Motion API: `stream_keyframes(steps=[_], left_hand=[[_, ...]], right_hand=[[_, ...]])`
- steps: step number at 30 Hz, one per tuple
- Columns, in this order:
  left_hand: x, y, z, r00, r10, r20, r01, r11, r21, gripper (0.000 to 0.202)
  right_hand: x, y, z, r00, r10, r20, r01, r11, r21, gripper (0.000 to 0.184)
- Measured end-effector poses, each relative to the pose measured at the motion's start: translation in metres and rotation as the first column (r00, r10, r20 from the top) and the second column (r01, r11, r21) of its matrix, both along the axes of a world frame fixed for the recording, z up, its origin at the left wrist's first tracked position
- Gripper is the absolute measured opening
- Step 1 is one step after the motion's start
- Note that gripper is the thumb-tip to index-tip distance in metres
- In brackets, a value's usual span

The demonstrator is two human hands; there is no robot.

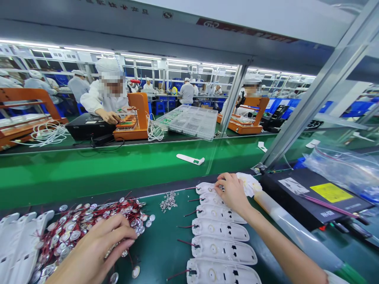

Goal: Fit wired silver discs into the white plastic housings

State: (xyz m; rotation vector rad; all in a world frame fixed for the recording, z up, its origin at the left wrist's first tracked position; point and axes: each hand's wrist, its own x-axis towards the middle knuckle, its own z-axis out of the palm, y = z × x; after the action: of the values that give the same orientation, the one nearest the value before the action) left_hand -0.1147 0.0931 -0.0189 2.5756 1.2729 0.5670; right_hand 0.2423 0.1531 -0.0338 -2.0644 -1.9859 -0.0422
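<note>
Work surface (pixel 166 252), a dark green mat edged by a bright green conveyor belt (pixel 89 173), carries everything the person's two hands deal with. Beyond the belt a co-worker in white cap and coat (pixel 103 94) bends over an orange fixture (pixel 133 118), with clear plastic trays (pixel 189 120) just beside it. A black flat box with a yellow label (pixel 310 197) lies to the right of the mat.

Down the middle of the mat runs a column of white oblong plastic housings (pixel 220 228), laid open side up, several with a thin red wire sticking out to the left. The right hand (pixel 232 191) rests on the farthest housing in that column, fingers curled and pressing on its top end; whether it pinches anything small I cannot tell. A stack of more white housings (pixel 17 244) sits at the left edge.

Next to that stack sprawls a heap of small silver discs with red wires (pixel 89 225). The left hand (pixel 97 252) lies on this heap, fingers bent and closing over a few discs. A little pile of tiny silver screws (pixel 168 201) sits between heap and column.

Judging by the layout, the step in hand is fitting discs into housings; the next move calls for singling out one disc cleanly, wire untangled, and carrying it to a housing.
</note>
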Motion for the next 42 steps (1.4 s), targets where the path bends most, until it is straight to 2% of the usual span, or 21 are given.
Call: stream_keyframes(steps=[16, 21, 25, 30, 33, 35, 37, 38, 39, 40, 42], left_hand=[[0.002, 0.002, 0.001, 1.000, -0.026, 0.010, 0.026, 0.999, 0.042, 0.014], [0.008, 0.003, 0.010, 0.993, -0.051, 0.105, 0.043, 0.996, 0.077, 0.013], [0.015, 0.002, 0.015, 0.979, -0.004, 0.203, -0.006, 0.999, 0.051, 0.012], [0.028, 0.000, 0.022, 0.946, 0.036, 0.321, -0.016, 0.998, -0.064, 0.014], [0.045, -0.004, 0.031, 0.912, 0.120, 0.391, -0.024, 0.970, -0.241, 0.013], [0.058, -0.007, 0.036, 0.871, 0.203, 0.447, -0.014, 0.921, -0.390, 0.012], [0.071, -0.010, 0.041, 0.808, 0.291, 0.512, 0.020, 0.856, -0.517, 0.012], [0.076, -0.011, 0.042, 0.776, 0.326, 0.540, 0.045, 0.825, -0.563, 0.012], [0.080, -0.011, 0.043, 0.747, 0.356, 0.562, 0.067, 0.800, -0.596, 0.012], [0.083, -0.012, 0.044, 0.725, 0.378, 0.575, 0.080, 0.783, -0.616, 0.012], [0.087, -0.013, 0.044, 0.711, 0.406, 0.574, 0.067, 0.774, -0.630, 0.012]], right_hand=[[0.001, 0.001, 0.000, 0.999, 0.017, 0.031, -0.018, 1.000, 0.022, 0.008], [0.002, 0.001, 0.001, 0.995, 0.098, 0.034, -0.100, 0.992, 0.072, 0.014], [0.001, 0.001, 0.000, 0.982, 0.188, 0.029, -0.190, 0.980, 0.060, 0.022], [-0.002, 0.004, 0.004, 0.968, 0.249, 0.000, -0.249, 0.965, 0.081, 0.024], [-0.019, -0.007, 0.021, 0.968, 0.237, -0.086, -0.224, 0.966, 0.132, 0.018], [-0.040, -0.024, 0.035, 0.945, 0.268, -0.185, -0.241, 0.958, 0.155, 0.016], [-0.065, -0.047, 0.047, 0.868, 0.375, -0.326, -0.348, 0.927, 0.140, 0.018], [-0.076, -0.059, 0.050, 0.754, 0.427, -0.499, -0.430, 0.895, 0.115, 0.024], [-0.086, -0.070, 0.052, 0.683, 0.430, -0.590, -0.460, 0.881, 0.110, 0.040], [-0.095, -0.080, 0.052, 0.658, 0.448, -0.605, -0.462, 0.875, 0.145, 0.047], [-0.106, -0.093, 0.046, 0.670, 0.525, -0.525, -0.440, 0.850, 0.289, 0.035]])
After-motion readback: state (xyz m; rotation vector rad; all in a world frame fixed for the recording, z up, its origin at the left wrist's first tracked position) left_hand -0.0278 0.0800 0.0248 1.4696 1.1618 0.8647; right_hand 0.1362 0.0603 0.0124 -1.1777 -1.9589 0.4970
